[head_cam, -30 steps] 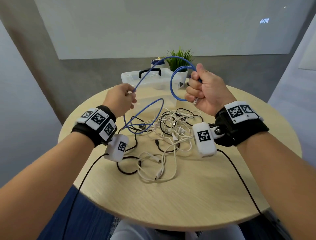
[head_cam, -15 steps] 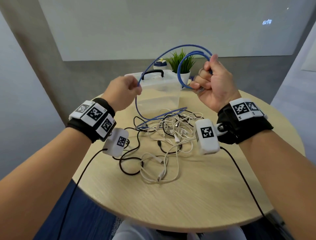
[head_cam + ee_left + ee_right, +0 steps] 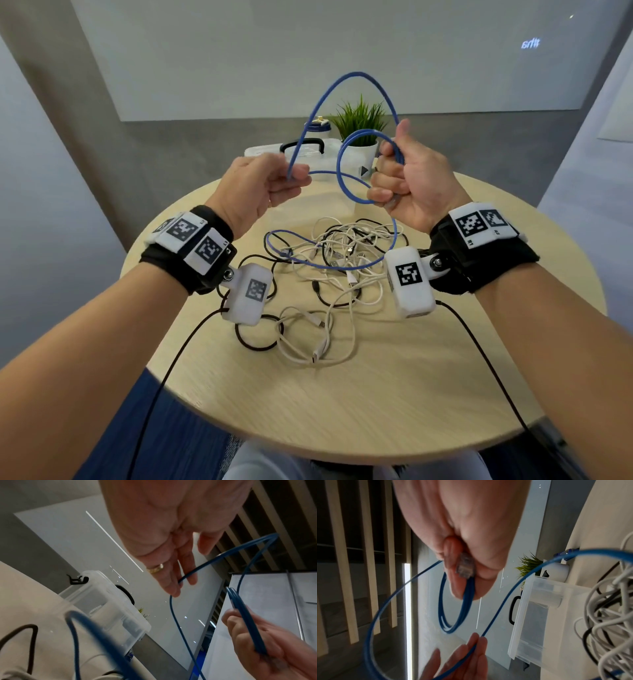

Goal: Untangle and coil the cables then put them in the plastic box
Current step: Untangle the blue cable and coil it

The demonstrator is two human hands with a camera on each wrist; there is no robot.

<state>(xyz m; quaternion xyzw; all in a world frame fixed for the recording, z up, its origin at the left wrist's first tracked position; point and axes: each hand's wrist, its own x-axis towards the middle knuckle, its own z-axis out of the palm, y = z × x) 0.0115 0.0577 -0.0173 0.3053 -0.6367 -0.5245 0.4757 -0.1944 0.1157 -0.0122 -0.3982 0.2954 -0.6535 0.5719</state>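
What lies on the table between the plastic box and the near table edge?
In the head view, a tangle of white cables and black cables, with the blue cable trailing into it, lies between the box and the table edge.

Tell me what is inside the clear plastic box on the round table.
Through the clear plastic box walls no cable shows inside. The blue cable coil is in the right hand, outside it. The box bottom is partly hidden.

On the table a cable tangle lies in the middle. The box stands behind it, the plant behind the box to the right. Both hands, left and right, are above the tangle, a cable arching between them.
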